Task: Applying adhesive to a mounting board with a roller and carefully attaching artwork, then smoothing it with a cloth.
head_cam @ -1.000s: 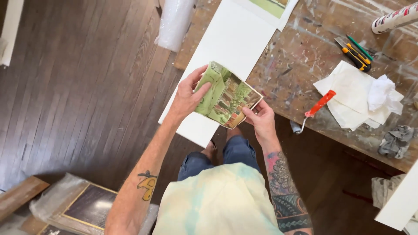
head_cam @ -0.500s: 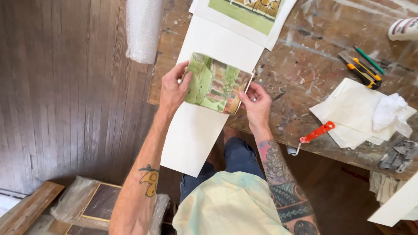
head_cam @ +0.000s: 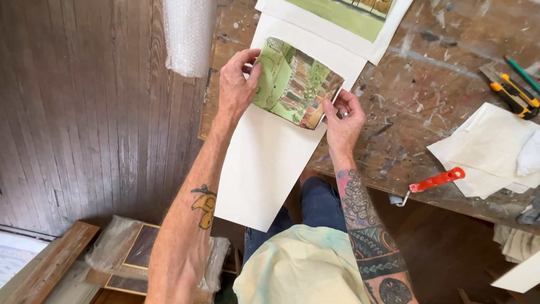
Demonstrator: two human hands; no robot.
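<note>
Small painting held over white sheet

Holding a small green garden painting (head_cam: 293,84) by its two ends, both hands keep it just above a long white sheet (head_cam: 270,163) that overhangs the near edge of the table (head_cam: 427,84). The left hand (head_cam: 236,84) pinches the left end in a closed grip; the right hand (head_cam: 343,121) nips the lower right corner, seemingly between thumb and fingers. A red-handled scraper (head_cam: 433,181) lies near that table edge, beside white paper (head_cam: 484,149).

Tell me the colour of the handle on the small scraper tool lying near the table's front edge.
Bright red-orange handle, seen clearest in the head view, right of the right hand.
</note>
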